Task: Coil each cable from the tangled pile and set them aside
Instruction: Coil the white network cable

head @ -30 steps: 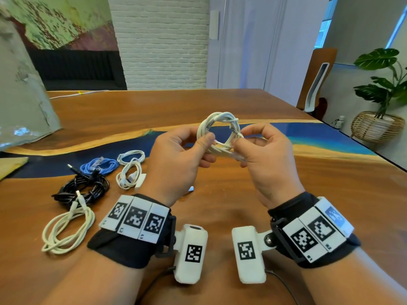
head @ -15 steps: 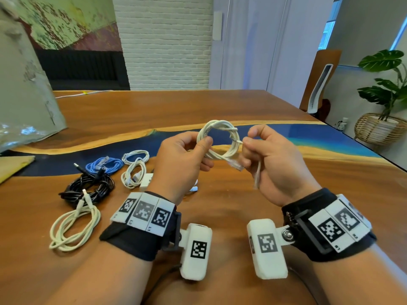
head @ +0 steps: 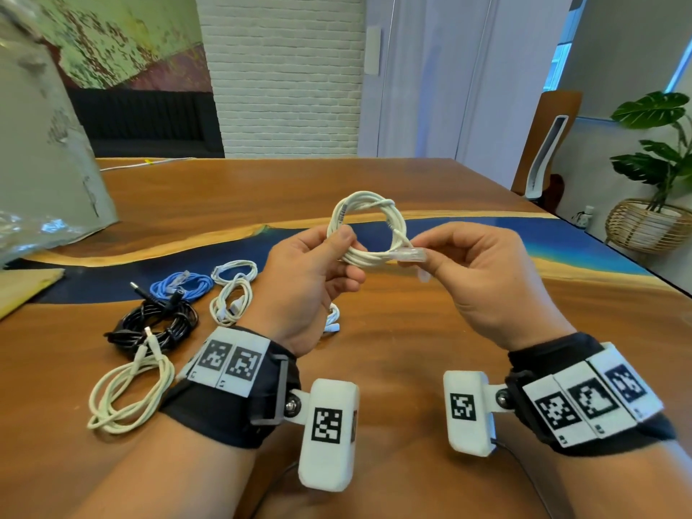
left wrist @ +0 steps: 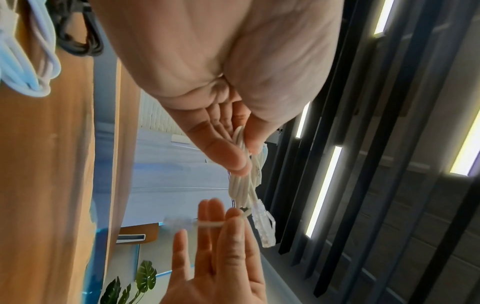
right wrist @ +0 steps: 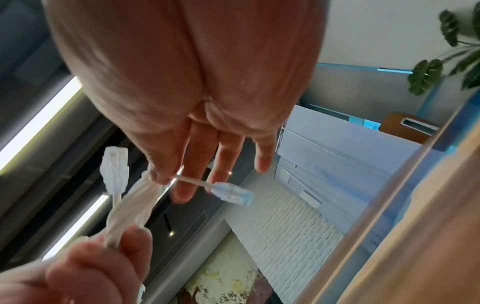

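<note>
Right hand (head: 483,279) has shifted outward, now pinching white cable (head: 369,234) end near its clear plug (head: 410,253); left hand (head: 310,282) grips the coil, raised above bench (head: 393,342).

A wooden worktop (head: 393,331) with a dark blue resin band across it. To the left of the fingers (head: 339,239) lie coiled cables: a blue cable (head: 183,286), two small white cables (head: 234,290), a black cable (head: 153,324) and, nearest the viewer, a cream cable (head: 127,391). Farther left rests a plastic-wrapped grey object (head: 41,174).
</note>
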Motion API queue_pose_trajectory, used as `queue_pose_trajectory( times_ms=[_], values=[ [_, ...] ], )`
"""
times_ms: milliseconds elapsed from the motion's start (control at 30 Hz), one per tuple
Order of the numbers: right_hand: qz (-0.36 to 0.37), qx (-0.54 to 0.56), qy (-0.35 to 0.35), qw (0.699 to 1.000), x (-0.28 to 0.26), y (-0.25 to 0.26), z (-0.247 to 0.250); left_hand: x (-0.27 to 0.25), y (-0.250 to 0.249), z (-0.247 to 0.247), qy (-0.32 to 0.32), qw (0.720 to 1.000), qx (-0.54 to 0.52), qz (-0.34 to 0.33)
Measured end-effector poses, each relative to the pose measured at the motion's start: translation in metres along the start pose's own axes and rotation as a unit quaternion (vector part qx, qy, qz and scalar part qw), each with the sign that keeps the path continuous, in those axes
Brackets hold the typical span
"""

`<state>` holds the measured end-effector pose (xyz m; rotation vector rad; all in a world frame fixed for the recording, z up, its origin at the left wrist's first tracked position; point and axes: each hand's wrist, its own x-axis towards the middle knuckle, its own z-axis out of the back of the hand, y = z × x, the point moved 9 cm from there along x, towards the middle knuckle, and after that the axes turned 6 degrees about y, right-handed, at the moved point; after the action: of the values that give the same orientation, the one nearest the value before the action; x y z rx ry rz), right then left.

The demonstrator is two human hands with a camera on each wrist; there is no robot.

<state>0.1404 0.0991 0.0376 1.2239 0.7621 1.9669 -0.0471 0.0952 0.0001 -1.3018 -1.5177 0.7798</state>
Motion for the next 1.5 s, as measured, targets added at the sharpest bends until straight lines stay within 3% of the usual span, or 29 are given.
queue_pose_trajectory(
  times_ms=[100,233,300,400,500,700,867,1100,1367,1500],
  values=[
    [0.029,-0.05,-0.05,0.997,-0.001,0.005,0.001,-0.001,0.004,-0.003,0.001,1.0,-0.023,0.011],
    [0.005,0.017,-0.072,0.997,-0.002,0.001,-0.009,-0.002,0.006,-0.005,-0.005,0.999,-0.035,0.012],
    [-0.022,0.095,-0.089,0.991,-0.003,-0.005,-0.014,-0.002,0.005,-0.005,-0.01,0.999,-0.042,0.008],
    [-0.077,0.25,-0.107,0.959,-0.005,-0.017,-0.023,-0.004,0.003,-0.005,-0.025,0.999,-0.035,-0.003],
    [-0.079,0.298,-0.103,0.946,-0.008,-0.016,-0.031,-0.005,0.001,-0.003,-0.047,0.998,-0.022,-0.019],
    [-0.043,0.279,-0.095,0.955,-0.011,-0.002,-0.046,-0.005,-0.004,0.001,-0.069,0.996,0.001,-0.05],
    [-0.068,0.319,-0.149,0.934,-0.012,-0.008,-0.037,-0.007,0.005,-0.009,-0.027,1.0,-0.004,-0.005],
    [-0.101,0.35,-0.096,0.926,-0.008,-0.009,-0.048,-0.006,0.005,-0.008,-0.001,0.997,-0.069,0.037],
    [-0.083,0.331,-0.039,0.939,-0.006,-0.006,-0.046,-0.004,0.005,-0.006,0.003,0.999,0.007,0.031],
    [-0.091,0.257,-0.059,0.96,-0.007,-0.008,-0.042,-0.003,0.002,-0.004,-0.005,0.997,0.076,-0.003]
  ],
)
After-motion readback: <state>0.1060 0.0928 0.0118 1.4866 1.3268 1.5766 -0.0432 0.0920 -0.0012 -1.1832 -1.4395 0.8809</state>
